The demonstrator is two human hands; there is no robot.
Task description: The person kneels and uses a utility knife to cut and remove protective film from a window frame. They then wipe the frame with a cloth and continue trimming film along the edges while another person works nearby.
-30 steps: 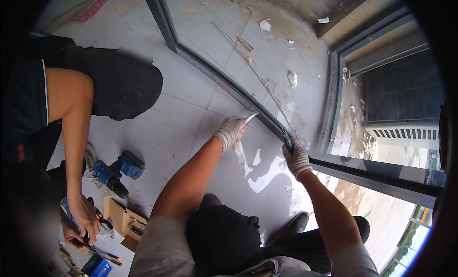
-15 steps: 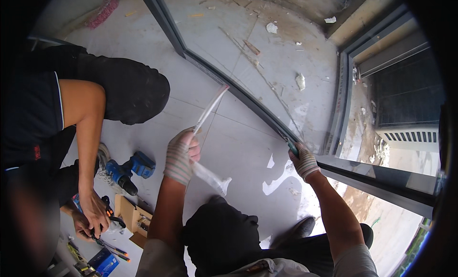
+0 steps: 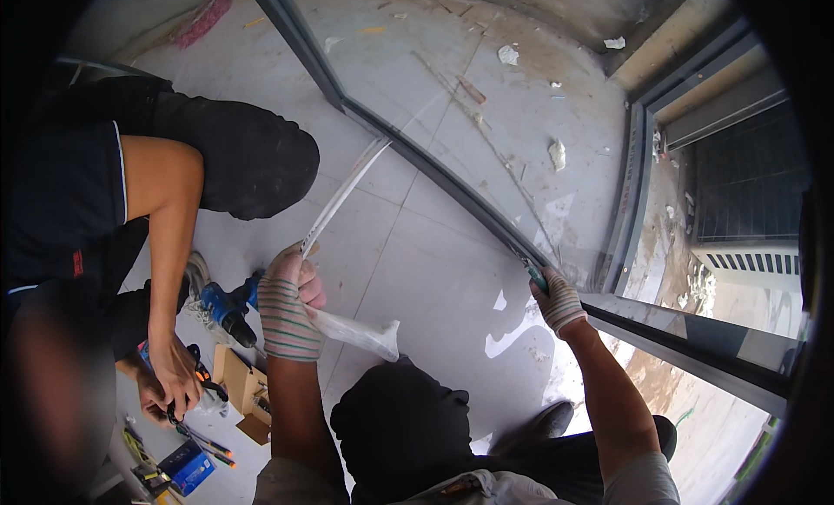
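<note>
My left hand (image 3: 294, 307), in a striped knit glove, is closed round a strip of white plastic film (image 3: 340, 199). The strip stretches up to the dark grey door frame (image 3: 440, 180), and its loose end hangs by my wrist. My right hand (image 3: 559, 302), also gloved, grips a small green-handled tool (image 3: 538, 277) with a narrow tip against the same frame. Its exact kind is hard to make out. Clear glass (image 3: 486, 96) fills the frame beyond.
At left a person (image 3: 82, 218) crouches, both hands on a black-and-orange tool (image 3: 201, 376). Near them lie a blue cordless drill (image 3: 228, 312), an open cardboard box (image 3: 236, 375) and a blue box (image 3: 186, 467). Behind the glass are scattered debris (image 3: 557, 154) and a pink brush head (image 3: 203, 20).
My left hand has moved left and slightly down, pulling the white film strip farther along the frame toward the upper left. My right hand has barely moved.
</note>
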